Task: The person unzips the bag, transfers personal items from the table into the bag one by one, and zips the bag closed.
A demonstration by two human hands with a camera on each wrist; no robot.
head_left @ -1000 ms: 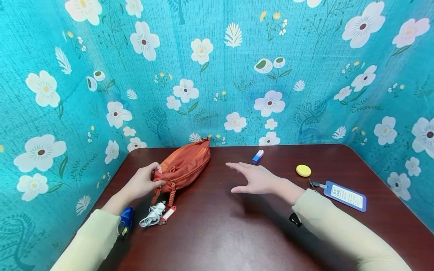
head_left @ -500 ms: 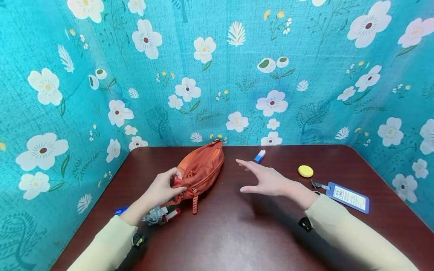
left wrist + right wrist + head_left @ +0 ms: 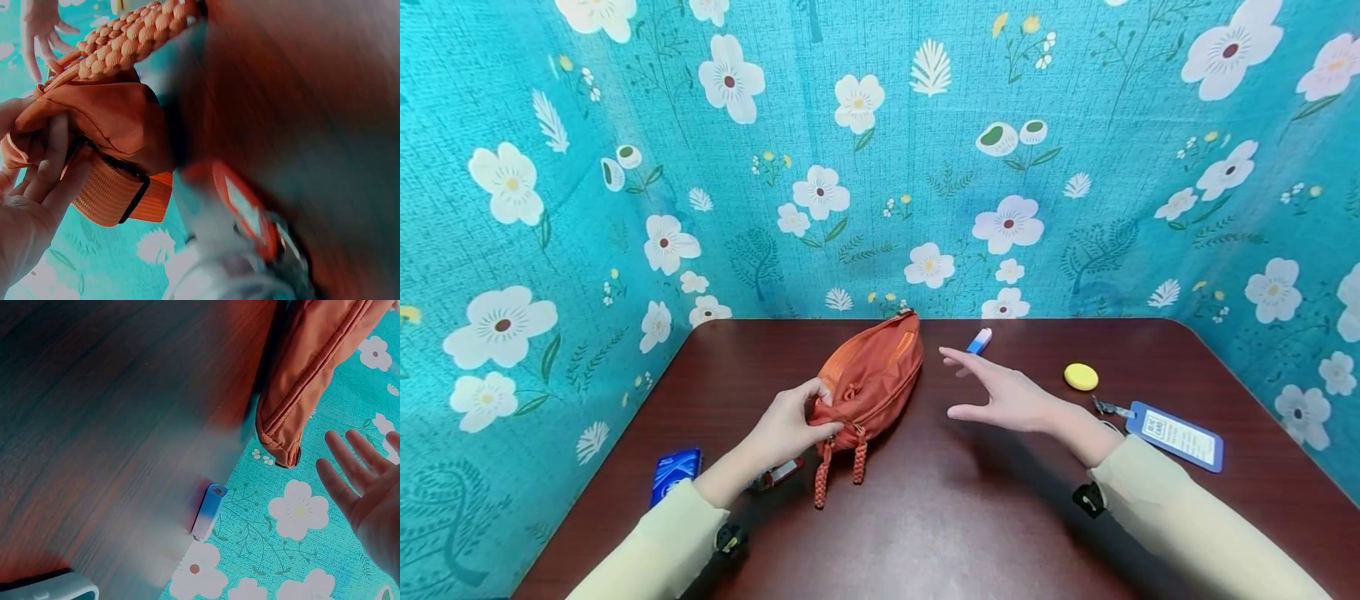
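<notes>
My left hand (image 3: 790,427) pinches the near end of an orange-red waist bag (image 3: 880,379), thumb on one side and fingers on the other. Two braided zipper pulls (image 3: 859,458) hang from that end. In the left wrist view, a ribbed webbing strap (image 3: 109,194) with a black edge shows below the fingers. My right hand (image 3: 1003,396) is held above the table, right of the bag, fingers spread and holding nothing. Just beyond its fingertips lies a small blue-and-pink stick (image 3: 980,341), seen also in the right wrist view.
A blue packet (image 3: 674,475) lies left of my left forearm. Beside that forearm is a red key tag (image 3: 786,472), with a blurred white cable (image 3: 219,272) near it. Rightward are a yellow disc (image 3: 1081,377) and a blue card holder (image 3: 1176,435). Floral cloth (image 3: 865,200) hangs behind the table.
My left hand has carried the bag to the right, away from the blue packet and the cable. The right hand has shifted slightly right, still spread.
</notes>
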